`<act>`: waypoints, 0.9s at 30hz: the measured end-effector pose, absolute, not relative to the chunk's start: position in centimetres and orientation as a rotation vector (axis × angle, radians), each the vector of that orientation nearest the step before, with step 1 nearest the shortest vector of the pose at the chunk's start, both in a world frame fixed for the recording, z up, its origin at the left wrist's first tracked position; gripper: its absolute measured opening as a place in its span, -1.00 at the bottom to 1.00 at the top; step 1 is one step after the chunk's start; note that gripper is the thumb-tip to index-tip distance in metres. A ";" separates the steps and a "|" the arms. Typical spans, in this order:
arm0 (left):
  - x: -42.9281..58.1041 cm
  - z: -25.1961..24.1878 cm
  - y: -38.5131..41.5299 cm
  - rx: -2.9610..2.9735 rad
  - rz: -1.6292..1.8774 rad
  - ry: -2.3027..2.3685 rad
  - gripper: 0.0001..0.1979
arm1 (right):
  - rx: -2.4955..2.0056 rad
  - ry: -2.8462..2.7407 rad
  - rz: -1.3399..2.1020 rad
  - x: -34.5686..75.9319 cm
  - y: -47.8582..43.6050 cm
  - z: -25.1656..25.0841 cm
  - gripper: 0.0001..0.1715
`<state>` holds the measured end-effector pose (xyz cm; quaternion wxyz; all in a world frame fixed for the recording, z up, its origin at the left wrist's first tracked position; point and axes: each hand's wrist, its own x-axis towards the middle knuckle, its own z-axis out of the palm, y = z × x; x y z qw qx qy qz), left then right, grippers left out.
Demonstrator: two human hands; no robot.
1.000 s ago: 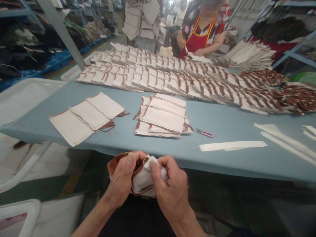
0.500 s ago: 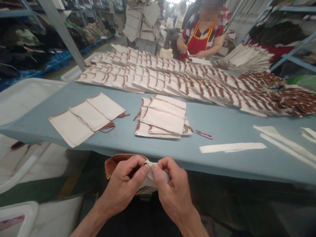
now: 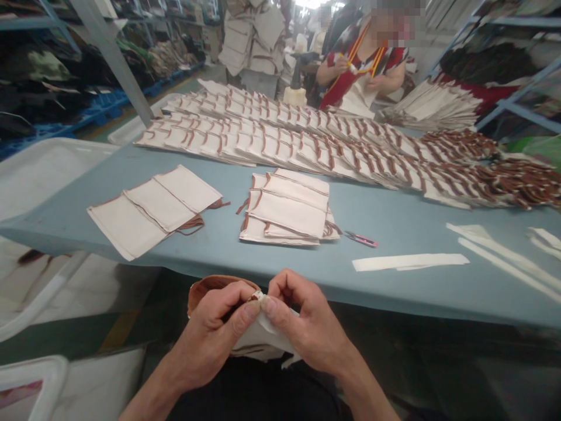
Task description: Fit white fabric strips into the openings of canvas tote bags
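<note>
At the near edge of the table, my left hand (image 3: 208, 330) is closed in a pinch on the edge of a brown-and-cream cloth piece (image 3: 204, 287). My right hand (image 3: 309, 327) pinches the same edge, its thumb tip meeting my left thumb at a small white fold. The brown side of the cloth curves up behind my left fingers. Its cream part hangs below both hands, partly hidden by them. Beyond my hands lie a small stack of cream cloth pieces with brown trim (image 3: 289, 213) and a pair of pink-handled thread snips (image 3: 362, 240).
Another trimmed cream piece (image 3: 153, 210) lies left on the blue-grey table (image 3: 219, 245). White fabric strips (image 3: 409, 261) lie to the right. Long overlapping rows of cream pieces (image 3: 267, 140) cross the back. A co-worker in a red apron (image 3: 335, 93) handles cloth across the table.
My right hand has shifted slightly left, and its index finger has lifted off the fold. A loose white end now hangs below it. The co-worker has raised the cloth and their hands.
</note>
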<state>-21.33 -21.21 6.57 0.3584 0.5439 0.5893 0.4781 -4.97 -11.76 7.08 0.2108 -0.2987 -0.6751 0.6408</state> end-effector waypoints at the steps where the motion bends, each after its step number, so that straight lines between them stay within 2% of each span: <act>1: -21.4 6.6 -21.2 1.400 1.218 1.510 -0.73 | -0.811 -1.884 1.788 -4.9 -11.7 7.2 -0.61; 8: -21.7 6.4 -21.3 1.389 1.126 1.498 -0.69 | -0.764 -2.081 1.612 -4.4 -11.3 7.9 -0.74; 16: -22.4 7.8 -21.7 1.581 0.975 1.507 -0.73 | -0.779 -2.048 1.647 -4.4 -11.3 7.8 -0.72; 27: -20.7 7.0 -21.1 1.664 1.174 1.692 -0.75 | -0.787 -1.977 1.744 -4.9 -11.5 7.2 -0.72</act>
